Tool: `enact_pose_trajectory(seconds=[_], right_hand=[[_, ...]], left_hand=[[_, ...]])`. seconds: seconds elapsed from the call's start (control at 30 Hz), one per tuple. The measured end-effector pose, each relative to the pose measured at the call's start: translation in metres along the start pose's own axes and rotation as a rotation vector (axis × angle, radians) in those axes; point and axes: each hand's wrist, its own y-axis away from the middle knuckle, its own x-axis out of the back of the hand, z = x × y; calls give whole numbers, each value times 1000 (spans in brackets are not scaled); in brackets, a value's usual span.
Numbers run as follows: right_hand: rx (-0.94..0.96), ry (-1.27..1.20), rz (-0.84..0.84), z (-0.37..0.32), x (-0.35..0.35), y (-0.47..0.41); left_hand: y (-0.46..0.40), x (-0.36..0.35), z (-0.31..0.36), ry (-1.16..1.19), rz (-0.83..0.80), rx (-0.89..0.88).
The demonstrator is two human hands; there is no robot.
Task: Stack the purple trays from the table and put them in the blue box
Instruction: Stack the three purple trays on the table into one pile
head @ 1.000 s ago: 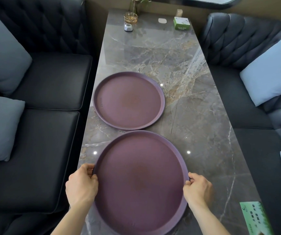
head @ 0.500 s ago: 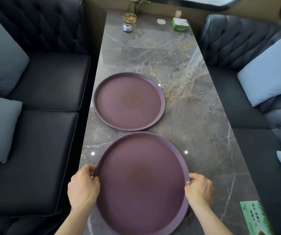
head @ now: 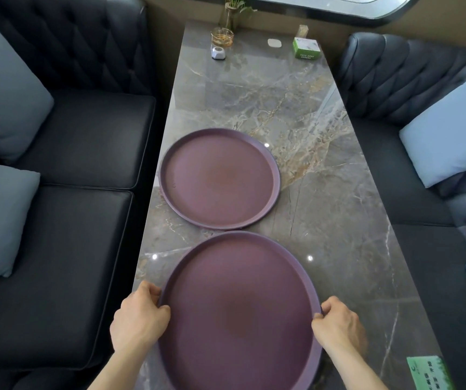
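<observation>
We had our left hand (head: 139, 319) and right hand (head: 338, 323) clamped on opposite rims of the near purple tray (head: 239, 313), at the counter's (head: 324, 209) near edge. The far purple tray (head: 219, 178) lay just beyond, toward the left edge, rims nearly touching.

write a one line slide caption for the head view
Both hands, left hand and right hand, grip the near purple tray by its rim; far purple tray lies beyond on the marble table.
</observation>
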Motion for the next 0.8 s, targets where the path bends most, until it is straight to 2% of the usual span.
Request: enact_pose_trajectory(seconds=[0.1,0.37,0.6,0.67,0.8], right_hand=[[48,-7,20,-18,14,-23],[248,-280,-8,-123,40,-113],[259,-531,-72,-209,38,-177],[264,-543,-121,-228,35,-190],[270,-675,-336,-249,28,-201]], left_hand=[[-13,4,9,5,24,-23],[-94,22,82,366,142,55],[-166,25,139,496,193,114],[-180,24,147,514,188,139],[-199,21,157,524,166,172]])
